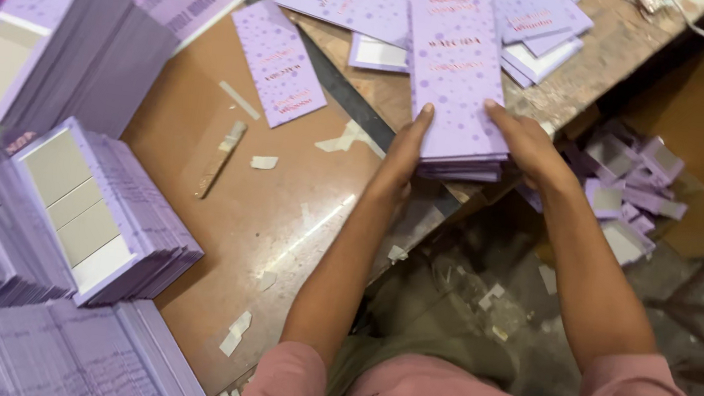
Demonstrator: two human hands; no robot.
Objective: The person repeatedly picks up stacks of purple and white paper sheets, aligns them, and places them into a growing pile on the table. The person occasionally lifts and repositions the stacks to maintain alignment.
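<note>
Both hands squeeze a small stack of purple cards [458, 86] at the edge of the tabletop [279, 207]. The left hand [402, 155] presses one side, the right hand [527, 143] the other, fingers flat against it. Push evenly from both sides so the edges line up neatly.

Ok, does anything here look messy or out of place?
Yes. Paper scraps litter the brown table, and purple cartons lie heaped on the floor at right. The stack between the left hand and right hand overhangs the table edge.
</note>
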